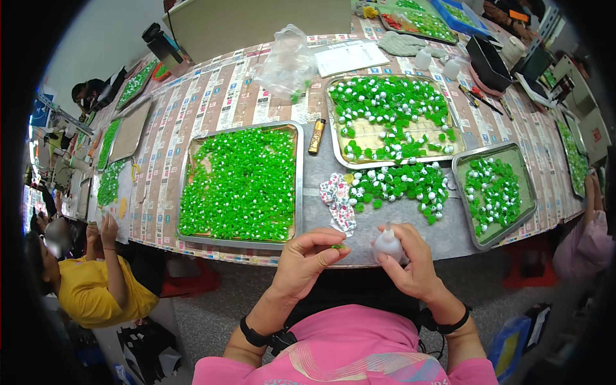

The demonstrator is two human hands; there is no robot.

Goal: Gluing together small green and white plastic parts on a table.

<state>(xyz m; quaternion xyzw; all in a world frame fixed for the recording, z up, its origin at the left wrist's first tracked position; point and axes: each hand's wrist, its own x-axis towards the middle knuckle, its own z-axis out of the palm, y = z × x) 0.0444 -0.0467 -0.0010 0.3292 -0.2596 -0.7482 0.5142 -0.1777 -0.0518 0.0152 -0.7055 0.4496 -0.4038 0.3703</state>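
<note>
My left hand pinches a small green piece between thumb and fingertips, above the table's near edge. In my right hand is a small translucent squeeze bottle with a thin nozzle pointing up. Just beyond my hands lies a loose pile of green pieces with white balls. A metal tray full of green pieces with small white centres stands to the left. Green pieces with white balls also fill a far tray and a smaller tray on the right.
A floral cloth lies beside the pile, with a yellow-and-black tube farther back. Beyond are a plastic bag, papers, a grey glove and a black bin. A person in yellow works at the left.
</note>
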